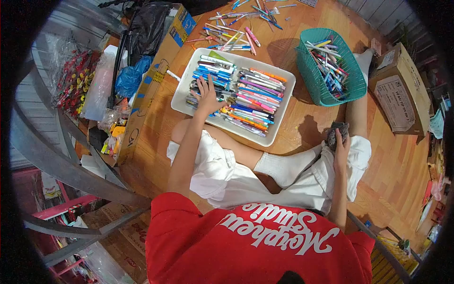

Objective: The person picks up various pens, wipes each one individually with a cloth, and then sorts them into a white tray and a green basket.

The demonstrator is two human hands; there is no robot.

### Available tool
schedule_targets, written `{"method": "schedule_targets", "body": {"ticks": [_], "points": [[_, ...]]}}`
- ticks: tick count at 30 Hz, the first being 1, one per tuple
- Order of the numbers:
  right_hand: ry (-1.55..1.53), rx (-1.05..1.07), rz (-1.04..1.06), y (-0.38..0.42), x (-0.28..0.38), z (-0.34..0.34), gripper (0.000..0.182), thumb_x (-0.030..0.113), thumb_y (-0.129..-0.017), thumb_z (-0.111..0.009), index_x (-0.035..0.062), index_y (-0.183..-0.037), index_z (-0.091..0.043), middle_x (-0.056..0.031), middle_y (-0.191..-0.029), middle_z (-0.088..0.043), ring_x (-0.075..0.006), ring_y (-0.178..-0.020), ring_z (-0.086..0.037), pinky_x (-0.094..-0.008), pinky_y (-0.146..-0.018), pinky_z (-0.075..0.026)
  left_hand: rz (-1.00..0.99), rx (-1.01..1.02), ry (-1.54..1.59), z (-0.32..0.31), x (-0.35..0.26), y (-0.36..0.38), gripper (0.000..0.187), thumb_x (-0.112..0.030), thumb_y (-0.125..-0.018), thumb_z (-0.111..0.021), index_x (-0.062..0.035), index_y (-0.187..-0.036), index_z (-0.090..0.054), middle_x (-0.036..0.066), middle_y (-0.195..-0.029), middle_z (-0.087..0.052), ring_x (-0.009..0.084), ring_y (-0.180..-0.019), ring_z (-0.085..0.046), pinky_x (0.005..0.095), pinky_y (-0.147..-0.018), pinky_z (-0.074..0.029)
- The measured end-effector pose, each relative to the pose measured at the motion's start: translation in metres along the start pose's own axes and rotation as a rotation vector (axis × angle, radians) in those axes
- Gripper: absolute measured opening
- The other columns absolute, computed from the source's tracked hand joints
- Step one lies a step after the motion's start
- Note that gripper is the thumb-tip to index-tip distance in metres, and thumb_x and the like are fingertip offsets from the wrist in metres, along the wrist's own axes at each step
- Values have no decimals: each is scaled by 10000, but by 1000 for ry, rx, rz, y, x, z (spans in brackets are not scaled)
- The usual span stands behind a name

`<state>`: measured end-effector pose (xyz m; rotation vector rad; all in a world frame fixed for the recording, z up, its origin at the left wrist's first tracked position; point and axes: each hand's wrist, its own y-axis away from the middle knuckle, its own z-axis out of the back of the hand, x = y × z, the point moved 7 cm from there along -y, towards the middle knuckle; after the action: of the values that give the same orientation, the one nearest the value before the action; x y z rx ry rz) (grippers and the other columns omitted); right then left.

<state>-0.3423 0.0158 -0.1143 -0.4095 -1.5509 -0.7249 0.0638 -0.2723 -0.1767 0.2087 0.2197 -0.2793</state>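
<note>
My left hand (206, 97) reaches over the left side of a white tray (182, 90), its fingers spread on top of the dark pens there. Two columns of pens fill the tray; blue pens (213, 74) lie just beyond my fingertips, and a mixed-colour column (257, 102) of pink, orange, purple and white ones is to their right. By my right knee, my right hand (340, 146) is closed around a dark grey, rough-looking lump (336, 133), whose lower part is hidden by the fingers.
A teal basket (309, 71) with jumbled pens stands right of the tray. Loose pens (236, 35) are scattered on the wooden floor (395, 182) beyond it. One white marker (173, 75) lies left of the tray. Cardboard boxes stand at left (142, 118) and right (397, 92), near a curved metal frame (61, 156).
</note>
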Motion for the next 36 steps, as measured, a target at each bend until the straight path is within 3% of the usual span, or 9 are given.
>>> {"method": "schedule_targets", "body": {"ticks": [5,15,22,36], "points": [[-48,9,-31,5,7,-5,251,173,-921,-546,5,-1107,-534,-67,-955,-617,-128,-817,-600,-254,-709,-487,9,51,27,0,11,4,1362,-513,-554,-809,-85,-1433,139,309,-1448,158,437,-1352,158,733,-952,11],[-27,-19,-34,1,0,0,253,184,-917,-553,8,-1098,-536,-68,-956,-617,-130,-807,-603,-254,-689,-493,25,73,70,5,18,5,1328,-428,-571,-812,-76,-1432,136,292,-1452,175,412,-1355,181,737,-945,29],[36,-3,-11,2,3,-1,269,187,-922,-544,5,-1120,-534,-59,-971,-616,-122,-854,-585,-247,-758,-462,4,140,66,5,8,12,1308,-453,-569,-806,-194,-1445,129,264,-1466,170,397,-1359,184,746,-939,17],[-15,13,-42,-2,-8,4,290,174,-909,-570,20,-1154,-544,-41,-1038,-594,-115,-909,-555,-253,-807,-445,-14,195,-35,2,18,15,1313,-465,-558,-814,-170,-1450,104,232,-1464,217,384,-1354,211,749,-934,27]]}}
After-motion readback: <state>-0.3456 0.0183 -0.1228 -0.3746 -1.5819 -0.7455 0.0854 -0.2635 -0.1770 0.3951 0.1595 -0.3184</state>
